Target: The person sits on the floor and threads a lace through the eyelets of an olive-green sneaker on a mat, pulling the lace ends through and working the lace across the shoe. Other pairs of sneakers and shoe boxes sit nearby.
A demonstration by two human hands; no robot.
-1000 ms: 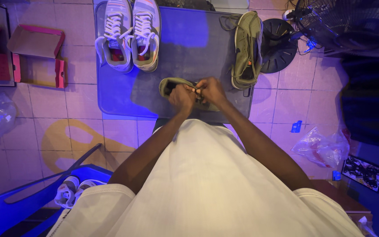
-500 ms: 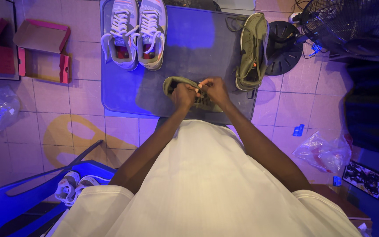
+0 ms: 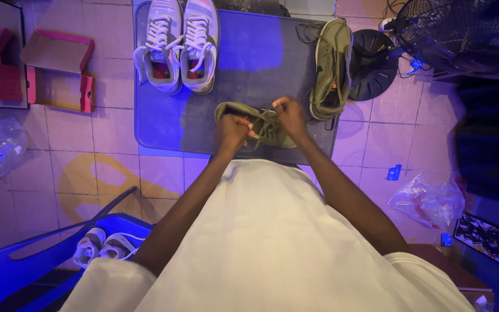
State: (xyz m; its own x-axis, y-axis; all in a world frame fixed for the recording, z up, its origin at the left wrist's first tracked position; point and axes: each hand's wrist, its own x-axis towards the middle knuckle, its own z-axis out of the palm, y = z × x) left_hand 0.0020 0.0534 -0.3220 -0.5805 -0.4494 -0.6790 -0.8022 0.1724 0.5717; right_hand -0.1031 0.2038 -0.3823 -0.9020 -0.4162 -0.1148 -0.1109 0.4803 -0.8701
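Observation:
An olive-green sneaker (image 3: 261, 124) lies on its side on a grey mat (image 3: 192, 124) on the tiled floor. My left hand (image 3: 231, 132) grips its laces over the middle of the shoe. My right hand (image 3: 289, 114) pinches a lace end just to the right and pulls it up. The matching olive sneaker (image 3: 331, 66) lies on the mat's right edge with loose laces. A pair of grey-white sneakers (image 3: 179, 43) stands at the mat's far left.
An open pink cardboard shoebox (image 3: 56, 69) sits at far left. A floor fan (image 3: 457, 34) with round base (image 3: 373, 63) stands at upper right. Clear plastic bags (image 3: 428, 199) lie on the tiles. A blue bin (image 3: 24, 266) with small white shoes (image 3: 105, 245) is at lower left.
My hands have moved apart, the right one drawing the lace up and to the right. The view has shifted slightly.

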